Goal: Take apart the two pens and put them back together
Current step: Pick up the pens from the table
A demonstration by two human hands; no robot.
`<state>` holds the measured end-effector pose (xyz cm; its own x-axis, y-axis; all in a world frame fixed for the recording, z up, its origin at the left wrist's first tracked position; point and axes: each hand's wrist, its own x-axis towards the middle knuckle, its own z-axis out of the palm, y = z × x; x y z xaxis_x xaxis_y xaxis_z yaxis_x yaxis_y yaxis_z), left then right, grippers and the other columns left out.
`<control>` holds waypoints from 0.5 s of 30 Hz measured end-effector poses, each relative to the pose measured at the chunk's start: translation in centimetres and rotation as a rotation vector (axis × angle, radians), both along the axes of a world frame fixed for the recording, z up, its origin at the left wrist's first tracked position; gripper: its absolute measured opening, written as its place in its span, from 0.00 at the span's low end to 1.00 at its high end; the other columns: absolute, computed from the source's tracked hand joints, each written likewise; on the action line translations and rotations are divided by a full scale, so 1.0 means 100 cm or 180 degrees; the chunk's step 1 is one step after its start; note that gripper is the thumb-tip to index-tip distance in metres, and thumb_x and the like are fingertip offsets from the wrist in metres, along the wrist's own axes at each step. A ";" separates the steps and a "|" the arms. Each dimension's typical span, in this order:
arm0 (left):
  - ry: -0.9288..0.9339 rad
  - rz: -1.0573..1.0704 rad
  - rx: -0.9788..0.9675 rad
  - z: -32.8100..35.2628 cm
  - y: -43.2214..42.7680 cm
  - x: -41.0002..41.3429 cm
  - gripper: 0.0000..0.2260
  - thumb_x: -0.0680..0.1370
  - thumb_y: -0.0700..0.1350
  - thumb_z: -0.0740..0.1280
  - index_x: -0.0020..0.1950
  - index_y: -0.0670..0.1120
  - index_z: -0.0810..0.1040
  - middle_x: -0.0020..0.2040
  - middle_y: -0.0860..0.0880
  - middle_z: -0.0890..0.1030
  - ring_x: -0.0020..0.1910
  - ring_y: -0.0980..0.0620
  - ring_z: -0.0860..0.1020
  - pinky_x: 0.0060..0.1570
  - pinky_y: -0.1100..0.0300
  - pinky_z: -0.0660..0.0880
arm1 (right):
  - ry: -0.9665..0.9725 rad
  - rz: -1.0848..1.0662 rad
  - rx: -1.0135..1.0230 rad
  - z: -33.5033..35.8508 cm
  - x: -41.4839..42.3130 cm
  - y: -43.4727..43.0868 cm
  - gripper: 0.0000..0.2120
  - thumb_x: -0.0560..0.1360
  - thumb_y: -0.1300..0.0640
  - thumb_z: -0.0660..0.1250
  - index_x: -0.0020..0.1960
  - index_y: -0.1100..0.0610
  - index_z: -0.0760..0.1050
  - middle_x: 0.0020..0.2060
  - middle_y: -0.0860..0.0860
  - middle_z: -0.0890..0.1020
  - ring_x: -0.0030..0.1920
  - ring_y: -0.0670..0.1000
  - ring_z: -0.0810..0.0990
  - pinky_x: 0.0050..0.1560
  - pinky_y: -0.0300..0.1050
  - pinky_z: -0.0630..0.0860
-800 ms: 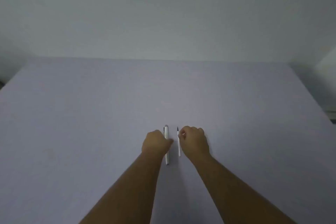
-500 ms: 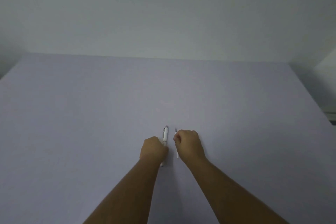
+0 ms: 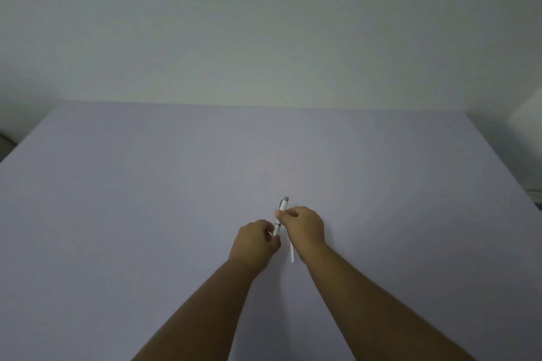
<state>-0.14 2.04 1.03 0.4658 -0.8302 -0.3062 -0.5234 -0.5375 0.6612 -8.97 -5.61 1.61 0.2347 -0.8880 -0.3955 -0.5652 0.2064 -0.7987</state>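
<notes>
A white pen [image 3: 283,206] with a grey push button at its far end is held between both hands just above the table. My left hand [image 3: 255,240] grips its near, lower end. My right hand [image 3: 303,227] pinches the barrel higher up, below the button. A thin white refill [image 3: 292,253] lies on the table partly under my right hand, only its near end showing. The second pen's other parts are hidden or out of sight.
A wide pale lilac table [image 3: 146,214] fills the lower view. A plain whitish wall [image 3: 264,23] rises behind its far edge. A pale object [image 3: 528,114] stands at the far right corner.
My left hand has lifted the white pen off the table and tilted it. My right hand has left the thin refill lying on the table and moved over to grip the same pen.
</notes>
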 end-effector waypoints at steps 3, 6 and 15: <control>-0.0045 -0.0201 -0.0022 0.002 -0.003 0.000 0.08 0.77 0.46 0.63 0.45 0.42 0.78 0.35 0.51 0.75 0.36 0.50 0.74 0.36 0.61 0.71 | -0.0125 -0.0029 0.0102 0.004 0.000 -0.003 0.10 0.73 0.51 0.68 0.41 0.58 0.81 0.34 0.50 0.80 0.39 0.52 0.77 0.47 0.50 0.76; -0.0016 -0.0382 0.0126 0.003 -0.005 0.003 0.08 0.77 0.47 0.63 0.45 0.43 0.77 0.35 0.50 0.75 0.36 0.50 0.73 0.38 0.60 0.72 | -0.0246 -0.0306 0.0169 0.007 -0.003 -0.010 0.10 0.73 0.53 0.67 0.35 0.55 0.79 0.34 0.52 0.80 0.37 0.53 0.77 0.47 0.51 0.77; 0.0002 -0.0324 0.0317 -0.006 0.001 0.008 0.09 0.77 0.48 0.63 0.50 0.44 0.78 0.39 0.51 0.76 0.37 0.53 0.73 0.36 0.65 0.69 | 0.1581 0.1020 -0.0488 -0.012 -0.041 -0.034 0.16 0.77 0.51 0.61 0.40 0.62 0.79 0.39 0.60 0.82 0.46 0.60 0.80 0.41 0.45 0.71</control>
<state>0.64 2.10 0.39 0.3804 -0.8388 -0.3896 -0.5782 -0.5445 0.6076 -13.05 -9.00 0.37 0.3200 -0.8590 -0.3996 -0.8927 -0.1321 -0.4310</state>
